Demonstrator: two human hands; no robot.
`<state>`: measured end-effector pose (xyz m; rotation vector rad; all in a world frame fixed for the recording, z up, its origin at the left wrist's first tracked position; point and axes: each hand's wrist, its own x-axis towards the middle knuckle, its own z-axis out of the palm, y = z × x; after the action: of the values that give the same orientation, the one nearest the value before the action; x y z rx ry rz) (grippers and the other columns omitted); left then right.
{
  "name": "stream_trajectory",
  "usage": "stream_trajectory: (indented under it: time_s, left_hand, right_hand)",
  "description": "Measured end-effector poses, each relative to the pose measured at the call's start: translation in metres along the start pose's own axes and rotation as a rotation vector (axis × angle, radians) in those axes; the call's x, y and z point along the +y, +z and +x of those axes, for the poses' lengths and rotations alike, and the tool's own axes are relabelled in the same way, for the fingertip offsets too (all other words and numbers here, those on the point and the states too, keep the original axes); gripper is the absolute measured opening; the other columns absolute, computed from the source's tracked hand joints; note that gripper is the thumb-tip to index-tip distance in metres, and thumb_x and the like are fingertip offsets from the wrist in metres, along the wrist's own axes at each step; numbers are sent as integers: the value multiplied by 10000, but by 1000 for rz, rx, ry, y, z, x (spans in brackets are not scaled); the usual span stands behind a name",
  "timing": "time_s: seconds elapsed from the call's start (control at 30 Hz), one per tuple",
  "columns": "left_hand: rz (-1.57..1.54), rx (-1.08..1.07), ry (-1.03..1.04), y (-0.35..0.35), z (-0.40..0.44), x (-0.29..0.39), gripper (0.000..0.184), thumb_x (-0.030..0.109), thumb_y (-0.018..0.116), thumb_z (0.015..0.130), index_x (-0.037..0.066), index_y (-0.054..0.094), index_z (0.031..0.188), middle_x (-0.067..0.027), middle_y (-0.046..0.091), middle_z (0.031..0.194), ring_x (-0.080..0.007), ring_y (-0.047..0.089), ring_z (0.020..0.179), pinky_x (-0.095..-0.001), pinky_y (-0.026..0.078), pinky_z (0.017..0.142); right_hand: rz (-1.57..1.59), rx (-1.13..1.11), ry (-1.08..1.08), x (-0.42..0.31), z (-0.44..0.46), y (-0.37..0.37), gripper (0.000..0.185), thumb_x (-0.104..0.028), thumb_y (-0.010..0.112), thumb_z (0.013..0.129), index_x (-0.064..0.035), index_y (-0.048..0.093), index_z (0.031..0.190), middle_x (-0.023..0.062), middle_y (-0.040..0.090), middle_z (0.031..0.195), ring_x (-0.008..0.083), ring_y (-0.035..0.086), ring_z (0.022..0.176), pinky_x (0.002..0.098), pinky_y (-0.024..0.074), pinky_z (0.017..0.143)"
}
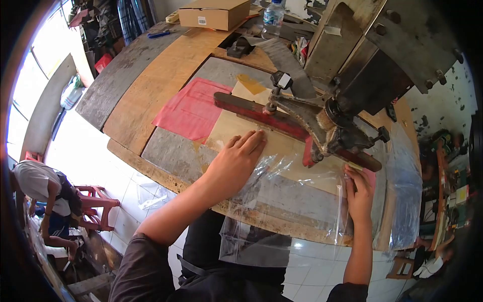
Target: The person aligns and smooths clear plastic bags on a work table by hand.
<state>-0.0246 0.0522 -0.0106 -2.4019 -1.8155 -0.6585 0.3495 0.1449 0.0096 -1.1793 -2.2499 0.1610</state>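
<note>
My left hand (236,163) lies flat on the cream board (221,133), its fingers stretched out just in front of a long press bar (292,126) with red sides. A clear plastic sheet (302,201) runs from under the bar, across the grey work plate (173,146) and over the table's front edge. At the sheet's right edge, my right hand (358,194) has bent fingers closed on the plastic near the bar's right end. Pink sheet material (188,108) lies to the left of the board. The bar hangs from a metal bracket (302,108); its contact with the plastic is hidden.
A cardboard box (214,15), a water bottle (272,20) and blue scissors (160,34) are at the table's back. Stacked clear plastic (405,201) hangs at the right edge. Another person (43,196) sits at lower left beside a red stool (98,204).
</note>
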Motion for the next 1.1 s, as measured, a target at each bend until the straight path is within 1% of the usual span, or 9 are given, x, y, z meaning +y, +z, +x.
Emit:
stream_trajectory:
  time_s: [0.07, 0.3, 0.37, 0.63, 0.83, 0.93, 0.97, 1.03, 1.1]
  left_hand:
    - [3, 5, 1, 2, 0, 0, 552, 317, 665, 1022, -38, 615, 1443, -174, 509, 1587, -336, 498, 1448, -438, 404, 1208]
    - [31, 21, 12, -1, 1, 1, 548, 309, 667, 1020, -40, 618, 1439, -178, 522, 1575, -328, 498, 1449, -431, 408, 1203]
    - [24, 22, 11, -1, 1, 1, 545, 307, 663, 1021, -40, 618, 1439, -178, 521, 1577, -328, 499, 1448, -431, 407, 1204]
    - [-53, 30, -12, -4, -1, 5, 545, 266, 707, 994, -28, 616, 1443, -155, 532, 1569, -365, 533, 1399, -435, 442, 1180]
    - [-110, 88, -13, -4, -3, 1, 497, 247, 737, 976, -19, 659, 1389, -144, 553, 1543, -380, 548, 1367, -442, 470, 1159]
    - [-160, 83, -20, 1, -6, -5, 484, 283, 720, 989, -16, 673, 1367, -160, 548, 1550, -376, 533, 1397, -449, 455, 1176]
    - [-123, 84, 25, 10, -7, -11, 485, 306, 710, 994, -14, 676, 1358, -175, 545, 1550, -376, 524, 1412, -455, 444, 1184]
    - [-83, 113, 75, 14, -6, -18, 488, 328, 701, 999, -12, 680, 1348, -189, 543, 1550, -377, 515, 1427, -461, 433, 1192]
    - [-166, 102, 70, 12, -7, -17, 493, 357, 684, 1006, -14, 686, 1330, -214, 540, 1541, -380, 505, 1440, -469, 416, 1201]
  right_hand:
    - [18, -23, 0, 4, -1, 0, 287, 70, 661, 933, 14, 733, 1206, 142, 751, 1262, 339, 705, 1185, 413, 540, 1030]
    - [21, -11, -10, 0, 1, -2, 262, 41, 683, 941, 18, 739, 1196, 153, 751, 1247, 349, 709, 1173, 410, 535, 1030]
    - [-17, -2, -5, -1, 1, -2, 238, 46, 691, 943, -2, 740, 1170, 159, 747, 1234, 362, 724, 1142, 426, 566, 992]
    - [-32, -2, -16, -1, -2, -4, 275, 17, 698, 960, -24, 744, 1228, 154, 747, 1230, 353, 727, 1131, 425, 570, 967]
    - [-20, 13, -11, 0, -1, -3, 262, -22, 701, 980, -28, 743, 1238, 165, 749, 1222, 365, 726, 1130, 425, 574, 955]
    - [-5, -10, 23, -4, -8, -4, 248, -44, 690, 996, -18, 735, 1238, 172, 751, 1224, 382, 722, 1134, 429, 571, 958]
    - [2, -22, 47, -4, -8, -6, 242, -55, 683, 1006, -11, 731, 1239, 175, 751, 1227, 390, 720, 1135, 432, 570, 961]
    - [-15, 2, 2, 4, -12, -1, 243, -62, 677, 1013, -11, 728, 1244, 177, 750, 1239, 394, 717, 1143, 436, 568, 966]
    - [-12, 2, -20, 2, -12, -4, 263, -77, 663, 1027, -18, 723, 1277, 185, 742, 1277, 398, 711, 1161, 440, 565, 982]
